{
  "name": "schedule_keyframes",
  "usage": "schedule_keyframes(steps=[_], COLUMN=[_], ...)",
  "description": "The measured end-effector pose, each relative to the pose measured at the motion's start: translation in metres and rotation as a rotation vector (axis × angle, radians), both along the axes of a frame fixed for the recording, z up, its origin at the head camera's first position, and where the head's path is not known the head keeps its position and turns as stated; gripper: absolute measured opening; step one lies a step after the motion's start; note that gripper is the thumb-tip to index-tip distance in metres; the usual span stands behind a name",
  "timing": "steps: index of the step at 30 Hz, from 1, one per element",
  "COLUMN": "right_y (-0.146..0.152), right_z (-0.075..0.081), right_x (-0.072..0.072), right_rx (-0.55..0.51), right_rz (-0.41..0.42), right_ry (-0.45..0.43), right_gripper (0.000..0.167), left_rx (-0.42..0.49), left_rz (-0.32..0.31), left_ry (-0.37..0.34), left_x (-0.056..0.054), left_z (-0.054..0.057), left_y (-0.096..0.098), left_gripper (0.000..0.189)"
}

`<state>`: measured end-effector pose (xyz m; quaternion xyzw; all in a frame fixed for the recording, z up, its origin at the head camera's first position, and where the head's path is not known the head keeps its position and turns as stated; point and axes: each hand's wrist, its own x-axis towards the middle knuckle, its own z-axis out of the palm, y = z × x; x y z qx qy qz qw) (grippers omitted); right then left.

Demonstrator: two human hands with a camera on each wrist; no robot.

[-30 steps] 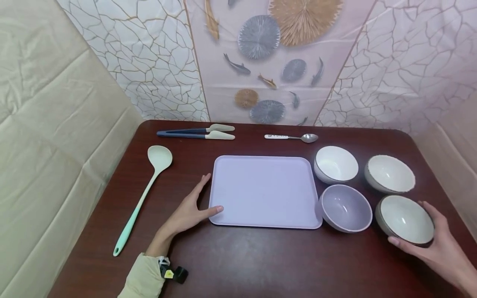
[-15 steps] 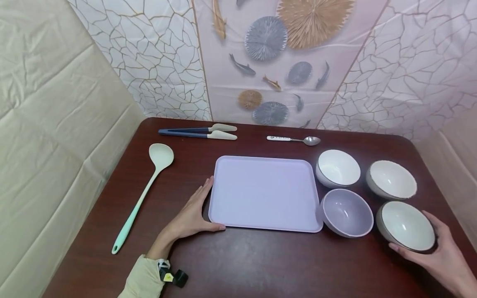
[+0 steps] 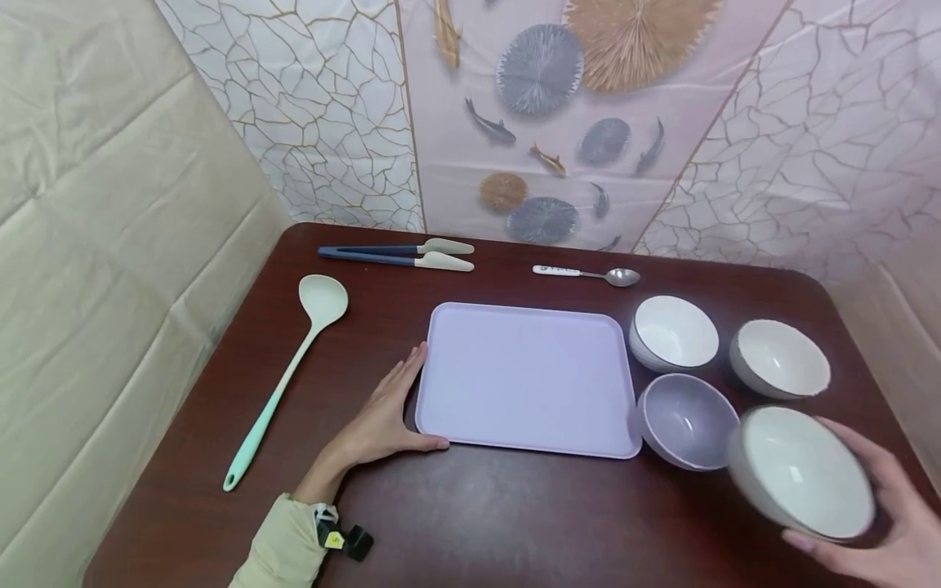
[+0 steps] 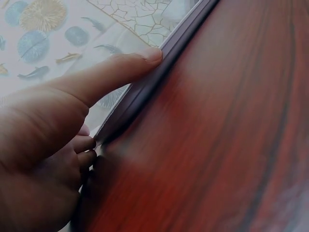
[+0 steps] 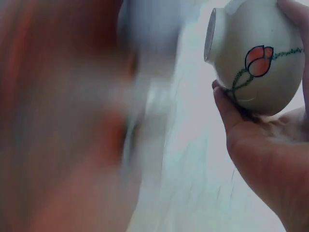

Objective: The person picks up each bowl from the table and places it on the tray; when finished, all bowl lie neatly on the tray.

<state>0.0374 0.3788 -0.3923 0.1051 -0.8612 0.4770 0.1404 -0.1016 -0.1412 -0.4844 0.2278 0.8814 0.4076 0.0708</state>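
Note:
In the head view my right hand grips a white bowl at its right side, holding it up off the table and tilted. The right wrist view shows a red tulip painted on that bowl's outside. My left hand lies at the near left corner of a lilac tray, thumb along the front edge and fingers against the left side. From the left wrist, the straight thumb touches the tray's rim. A lilac bowl stands right against the tray's right edge.
Two more white bowls stand farther back on the right. A teaspoon and blue-handled tongs lie along the back of the table. A mint-green ladle lies on the left, before the draped wall.
My right hand has raised the white bowl from the table and tipped it, nearer to me. The left thumb has slid from the tray's surface down to its front edge.

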Motion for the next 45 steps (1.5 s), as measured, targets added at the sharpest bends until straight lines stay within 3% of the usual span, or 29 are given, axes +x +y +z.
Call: schedule_keyframes(steps=[3,4,8,14,18,21,27,39,45], right_y=[-0.057,-0.079,-0.154,-0.238,-0.269,-0.279,-0.287,-0.286,-0.282], right_z=[0.017,0.021,0.013,-0.012,-0.031,-0.043,-0.056,-0.061,-0.049], right_x=[-0.018,-0.025,-0.069,-0.138,-0.176,-0.192,-0.205,-0.207,-0.198], right_rx=[-0.031,0.007,-0.068,-0.185,-0.146,-0.106,-0.069,-0.055,0.066], right_rz=[0.194,0.206,0.281,0.2,0.122,0.077,0.043,0.055,0.062], right_ry=[-0.082,-0.126,-0.23,-0.272,-0.26,-0.248,-0.232,-0.224,-0.12], right_gripper=[0.124,0.124,0.114,0.11,0.111,0.111,0.111,0.112,0.135], left_rx=[-0.011,-0.016,-0.033,-0.031,-0.033,-0.035,-0.049,-0.057,-0.059], left_rz=[0.013,0.016,0.004,-0.03,-0.022,-0.023,-0.032,-0.026,-0.021], left_ry=[0.024,0.032,0.075,0.12,0.113,0.107,0.12,0.109,0.108], left_x=[0.001,0.001,0.0,-0.001,-0.001,-0.001,-0.001,0.0,0.002], left_z=[0.002,0.002,0.0,-0.003,-0.003,-0.004,-0.002,0.0,-0.001], left_y=[-0.003,-0.003,-0.004,-0.002,-0.002,-0.001,-0.004,-0.002,-0.002], left_gripper=[0.131,0.131,0.131,0.131,0.131,0.131,0.131,0.131,0.13])
